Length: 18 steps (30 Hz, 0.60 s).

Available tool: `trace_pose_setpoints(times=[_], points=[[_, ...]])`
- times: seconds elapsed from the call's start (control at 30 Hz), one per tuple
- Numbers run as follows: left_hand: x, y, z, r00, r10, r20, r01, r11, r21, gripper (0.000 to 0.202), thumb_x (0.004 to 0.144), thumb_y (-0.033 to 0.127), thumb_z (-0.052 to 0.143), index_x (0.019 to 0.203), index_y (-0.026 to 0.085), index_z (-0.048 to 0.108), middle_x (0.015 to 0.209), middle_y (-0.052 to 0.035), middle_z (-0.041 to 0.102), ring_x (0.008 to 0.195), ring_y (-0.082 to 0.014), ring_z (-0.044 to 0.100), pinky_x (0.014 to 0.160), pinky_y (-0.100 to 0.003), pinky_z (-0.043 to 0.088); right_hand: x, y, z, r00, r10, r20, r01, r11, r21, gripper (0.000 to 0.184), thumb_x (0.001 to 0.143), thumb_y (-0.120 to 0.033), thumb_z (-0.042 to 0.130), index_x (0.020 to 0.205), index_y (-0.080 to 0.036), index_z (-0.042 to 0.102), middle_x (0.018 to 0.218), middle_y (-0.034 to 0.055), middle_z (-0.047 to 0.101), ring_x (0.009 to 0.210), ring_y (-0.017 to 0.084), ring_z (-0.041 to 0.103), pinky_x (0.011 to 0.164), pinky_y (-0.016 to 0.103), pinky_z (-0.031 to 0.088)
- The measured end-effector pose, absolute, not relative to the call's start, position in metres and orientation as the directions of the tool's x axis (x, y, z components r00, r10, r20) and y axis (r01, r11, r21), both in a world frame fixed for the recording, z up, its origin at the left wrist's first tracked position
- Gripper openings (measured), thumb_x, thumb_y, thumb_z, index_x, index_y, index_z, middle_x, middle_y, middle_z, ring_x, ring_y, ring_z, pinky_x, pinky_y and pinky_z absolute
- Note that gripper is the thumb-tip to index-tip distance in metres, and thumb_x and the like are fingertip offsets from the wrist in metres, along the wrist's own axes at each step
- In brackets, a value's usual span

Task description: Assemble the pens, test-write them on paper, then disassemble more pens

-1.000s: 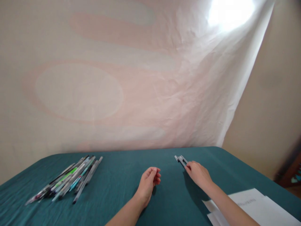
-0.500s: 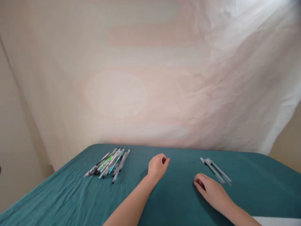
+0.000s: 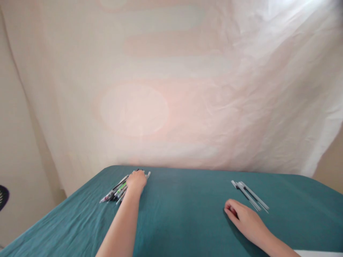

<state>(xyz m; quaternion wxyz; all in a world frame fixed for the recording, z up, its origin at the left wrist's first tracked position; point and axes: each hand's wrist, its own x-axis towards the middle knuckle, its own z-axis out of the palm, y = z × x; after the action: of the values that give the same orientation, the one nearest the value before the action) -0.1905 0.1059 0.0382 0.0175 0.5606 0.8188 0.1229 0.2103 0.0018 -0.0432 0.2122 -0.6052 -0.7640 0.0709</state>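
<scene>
My left hand (image 3: 136, 182) reaches out over a pile of several pens (image 3: 116, 190) at the far left of a teal-covered table (image 3: 182, 217). Its fingers lie on the pile's far end and are hidden from me, so I cannot see whether they grip a pen. My right hand (image 3: 245, 221) rests palm down on the cloth with its fingers loosely curled and nothing visible in it. A small group of grey pens (image 3: 250, 195) lies just beyond and to the right of it, not touched.
A pale wrinkled sheet (image 3: 171, 89) hangs behind the table. A corner of white paper (image 3: 318, 253) shows at the bottom right edge. The table's left edge drops off toward a beige wall, where a dark round object (image 3: 3, 196) shows.
My left hand has moved left from the table's middle onto the pile of pens. My right hand drew back from the grey pens and now rests still.
</scene>
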Motion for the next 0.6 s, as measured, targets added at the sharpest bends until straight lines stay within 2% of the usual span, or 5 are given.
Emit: trace_pose_setpoints(times=[0.17, 0.3, 0.47, 0.6], points=[[-0.216, 0.105, 0.039, -0.502, 0.861, 0.084, 0.853, 0.477, 0.212, 0.033, 0.075, 0.018, 0.040, 0.102, 0.011, 0.057, 0.112, -0.0221, 0.054, 0.100, -0.0334, 0.053, 0.073, -0.041, 0.043, 0.211, 0.002, -0.044, -0.173, 0.958, 0.227, 0.892, 0.250, -0.376, 0.014, 0.080, -0.029, 0.039, 0.075, -0.025, 0.051, 0.062, -0.0021, 0.055, 0.054, 0.014, 0.051, 0.052, 0.022, 0.033], [-0.221, 0.106, 0.035, -0.531, 0.846, 0.044, 0.830, 0.509, 0.228, 0.035, 0.074, 0.015, 0.040, 0.106, 0.009, 0.053, 0.105, -0.0216, 0.059, 0.095, -0.0299, 0.057, 0.070, -0.036, 0.044, 0.210, 0.002, -0.040, -0.171, 0.959, 0.227, 0.890, 0.249, -0.382, 0.015, 0.080, -0.029, 0.038, 0.075, -0.024, 0.051, 0.062, -0.0021, 0.054, 0.054, 0.013, 0.051, 0.052, 0.022, 0.032], [-0.220, 0.105, 0.039, -0.506, 0.863, 0.015, 0.839, 0.487, 0.244, 0.029, 0.071, 0.015, 0.044, 0.097, 0.010, 0.057, 0.097, -0.0205, 0.063, 0.089, -0.0301, 0.059, 0.066, -0.035, 0.044, 0.209, 0.000, -0.039, -0.180, 0.953, 0.243, 0.887, 0.264, -0.378, 0.014, 0.080, -0.028, 0.038, 0.075, -0.024, 0.051, 0.062, -0.0025, 0.053, 0.054, 0.013, 0.050, 0.053, 0.022, 0.032], [-0.214, 0.104, 0.056, -0.413, 0.909, 0.052, 0.883, 0.385, 0.268, 0.023, 0.069, 0.019, 0.048, 0.087, 0.013, 0.060, 0.095, -0.0180, 0.064, 0.089, -0.0292, 0.059, 0.066, -0.032, 0.042, 0.209, 0.000, -0.039, -0.184, 0.953, 0.241, 0.887, 0.267, -0.378, 0.015, 0.081, -0.028, 0.037, 0.076, -0.023, 0.050, 0.063, -0.0023, 0.053, 0.054, 0.013, 0.050, 0.053, 0.023, 0.032]])
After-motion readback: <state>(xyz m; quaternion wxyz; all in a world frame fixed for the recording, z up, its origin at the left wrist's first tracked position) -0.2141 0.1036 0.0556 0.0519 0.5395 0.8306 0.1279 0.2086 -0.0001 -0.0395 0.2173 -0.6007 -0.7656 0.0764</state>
